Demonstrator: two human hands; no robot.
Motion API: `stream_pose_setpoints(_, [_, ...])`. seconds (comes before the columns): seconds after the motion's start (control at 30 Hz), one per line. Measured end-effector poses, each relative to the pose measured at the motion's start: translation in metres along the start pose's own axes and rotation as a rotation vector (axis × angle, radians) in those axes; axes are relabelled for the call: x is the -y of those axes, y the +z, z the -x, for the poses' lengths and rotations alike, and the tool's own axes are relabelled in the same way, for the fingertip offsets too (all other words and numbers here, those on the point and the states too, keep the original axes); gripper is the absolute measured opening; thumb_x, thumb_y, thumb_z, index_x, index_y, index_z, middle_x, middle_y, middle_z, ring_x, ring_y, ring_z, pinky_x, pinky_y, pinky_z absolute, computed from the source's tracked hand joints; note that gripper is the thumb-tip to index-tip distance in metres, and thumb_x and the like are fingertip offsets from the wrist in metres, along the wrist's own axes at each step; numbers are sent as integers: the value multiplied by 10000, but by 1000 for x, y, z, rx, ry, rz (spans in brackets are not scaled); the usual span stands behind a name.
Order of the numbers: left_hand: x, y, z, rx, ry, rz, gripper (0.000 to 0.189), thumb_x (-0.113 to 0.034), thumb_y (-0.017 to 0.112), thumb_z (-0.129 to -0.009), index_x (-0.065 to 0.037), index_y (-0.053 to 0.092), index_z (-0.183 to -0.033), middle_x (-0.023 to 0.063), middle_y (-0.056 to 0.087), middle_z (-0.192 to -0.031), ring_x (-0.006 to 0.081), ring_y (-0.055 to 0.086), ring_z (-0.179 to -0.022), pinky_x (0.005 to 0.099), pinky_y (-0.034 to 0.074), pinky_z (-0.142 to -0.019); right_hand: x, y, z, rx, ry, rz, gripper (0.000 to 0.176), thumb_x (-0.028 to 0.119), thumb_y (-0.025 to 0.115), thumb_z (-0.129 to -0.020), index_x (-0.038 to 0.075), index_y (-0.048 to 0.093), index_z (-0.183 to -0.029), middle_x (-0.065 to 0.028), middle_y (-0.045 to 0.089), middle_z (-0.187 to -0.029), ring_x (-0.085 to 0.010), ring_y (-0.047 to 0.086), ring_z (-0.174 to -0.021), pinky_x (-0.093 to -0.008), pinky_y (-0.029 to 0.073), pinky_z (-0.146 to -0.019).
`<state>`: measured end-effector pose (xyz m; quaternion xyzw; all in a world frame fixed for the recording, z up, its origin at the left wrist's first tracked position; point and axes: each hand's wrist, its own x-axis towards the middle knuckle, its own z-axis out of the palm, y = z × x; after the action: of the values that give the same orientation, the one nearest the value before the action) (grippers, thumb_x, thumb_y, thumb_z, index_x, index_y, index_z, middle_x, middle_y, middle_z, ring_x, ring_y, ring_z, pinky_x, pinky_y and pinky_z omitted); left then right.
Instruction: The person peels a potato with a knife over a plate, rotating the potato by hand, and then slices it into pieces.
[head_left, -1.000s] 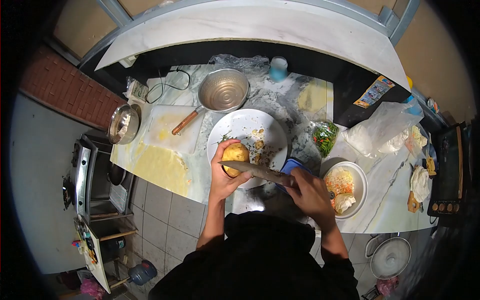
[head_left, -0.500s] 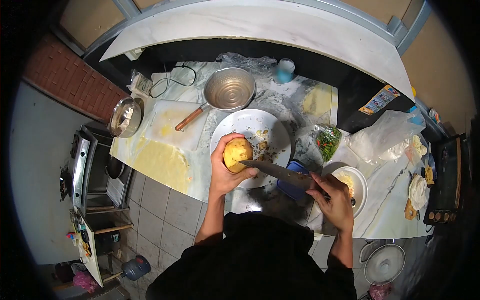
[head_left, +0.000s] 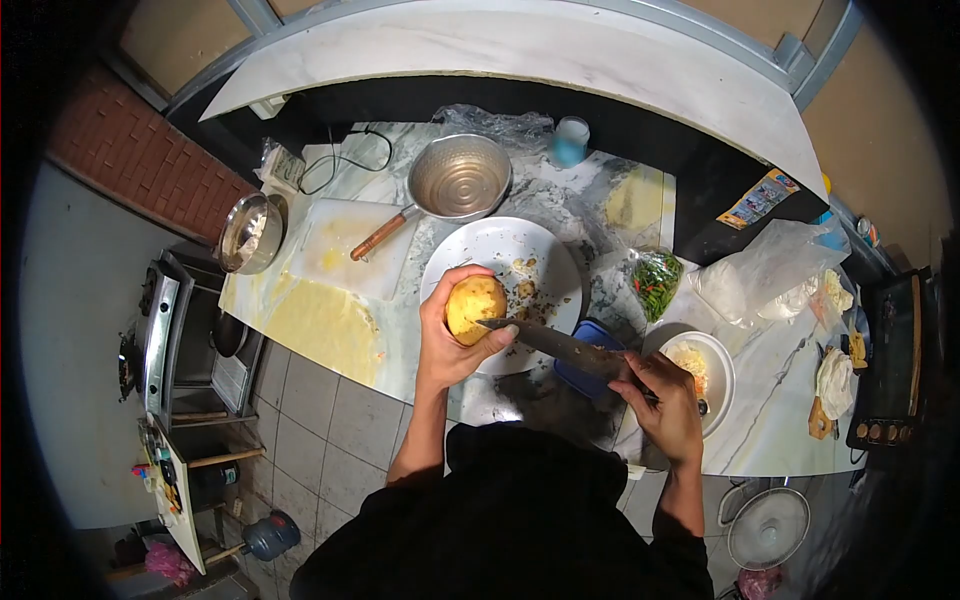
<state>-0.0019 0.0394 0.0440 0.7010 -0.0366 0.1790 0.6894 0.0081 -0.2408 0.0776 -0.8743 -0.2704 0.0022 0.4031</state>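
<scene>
My left hand grips a yellow potato above the near edge of a white plate that carries peel scraps. My right hand holds a large knife by its handle, and the blade tip touches the potato's right side. Both hands hover over the marble counter just in front of my dark-clothed body.
Behind the plate stand a metal saucepan, a white cutting board and a steel bowl. To the right are a blue lid, a bag of green chillies, a bowl of shredded vegetables and plastic bags.
My right hand has drawn back to the right, so the blade now meets the potato only at its tip instead of lying across it. The potato has barely shifted.
</scene>
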Motion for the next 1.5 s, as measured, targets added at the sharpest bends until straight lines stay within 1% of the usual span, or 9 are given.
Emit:
stream_pose_setpoints(0.4, [-3,5,2,-21,13,-26,537,-56,824,-673,-13,558,-1137,33,625,-906,109,578,-833,254,469,-786,4,1,3,-40,-6,23,337,169,766,-776,-19,676,-1040,-100,595,-716,-252,576,-608,-354,444,-560])
stream_pose_setpoints(0.73, [-5,13,6,-49,-14,-40,472,-33,809,-690,-14,579,-1101,29,627,-873,104,576,-811,256,475,-775,-2,11,10,-142,-20,45,348,170,791,-758,-1,680,-1040,-118,600,-732,-272,581,-612,-359,446,-555])
stream_pose_setpoints(0.9, [-3,18,8,-127,-92,-24,439,-33,811,-708,-12,584,-1084,26,625,-866,98,572,-802,250,474,-762,-10,19,12,-170,-47,35,347,150,787,-761,-34,668,-1030,-147,625,-776,-287,604,-644,-363,461,-573])
stream_pose_setpoints(1.0, [-7,23,6,-161,-33,-54,421,-35,805,-730,-10,580,-1086,28,622,-872,96,570,-800,245,472,-755,-8,25,11,-176,-16,-23,340,138,779,-770,-52,661,-1026,-157,639,-805,-295,621,-669,-365,473,-587])
stream_pose_setpoints(1.1, [-3,27,8,-208,-46,-5,417,-39,800,-744,-3,574,-1093,30,620,-875,97,569,-791,245,474,-746,-9,31,11,-202,-31,-44,341,126,781,-767,-51,659,-1032,-155,642,-813,-297,634,-689,-360,482,-603])
stream_pose_setpoints(1.3, [-8,37,6,-278,-3,10,418,-39,786,-767,11,554,-1111,34,618,-875,90,571,-786,231,478,-734,-9,43,13,-210,13,-121,330,82,778,-768,-49,653,-1044,-136,645,-800,-254,650,-666,-317,499,-544])
stream_pose_setpoints(1.37, [-8,41,8,-303,-36,46,418,-42,784,-773,11,547,-1113,33,613,-867,88,570,-781,226,476,-730,-5,45,13,-215,55,-149,321,32,782,-747,-66,660,-1027,-160,670,-809,-254,663,-700,-325,518,-646])
stream_pose_setpoints(1.43, [-9,45,7,-328,-68,82,417,-45,782,-778,11,541,-1114,31,608,-859,86,569,-776,222,474,-726,-10,53,17,-218,58,-187,323,29,781,-747,-69,657,-1028,-162,667,-810,-252,662,-697,-320,516,-636])
stream_pose_setpoints(1.5, [-10,49,6,-366,0,71,416,-42,777,-784,11,529,-1113,28,598,-852,83,565,-772,221,477,-710,-12,59,21,-221,62,-225,324,26,780,-747,-72,654,-1029,-165,664,-810,-250,661,-694,-314,514,-625])
